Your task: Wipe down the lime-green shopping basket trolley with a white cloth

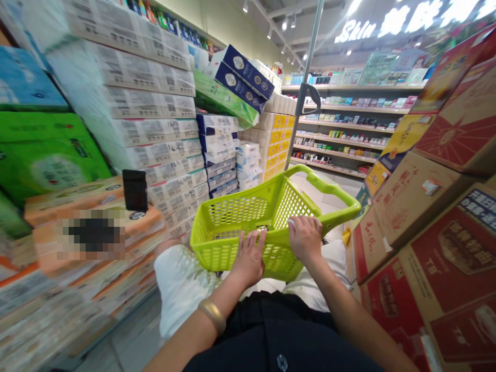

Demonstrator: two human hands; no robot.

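Note:
A lime-green plastic shopping basket point(232, 251) with lattice walls stands between my knees, its raised loop handle pointing to the right. My left hand point(248, 261) lies against the near side wall, fingertips hooked over the rim. Further right, my right hand point(306, 237) is closed round the same rim close to the handle's base. The basket's inside shows only in part, and a small pale item near my left fingertips is too small to make out. A gold bangle point(212, 316) sits on my left wrist.
Tall stacks of wrapped tissue packs point(155, 108) rise on the left. A black phone-like object point(135, 190) stands on orange packs point(147, 222). Red and brown cartons point(418, 191) crowd the right side. A metal pole point(308, 67) rises behind the basket, with product shelves point(349, 108) beyond.

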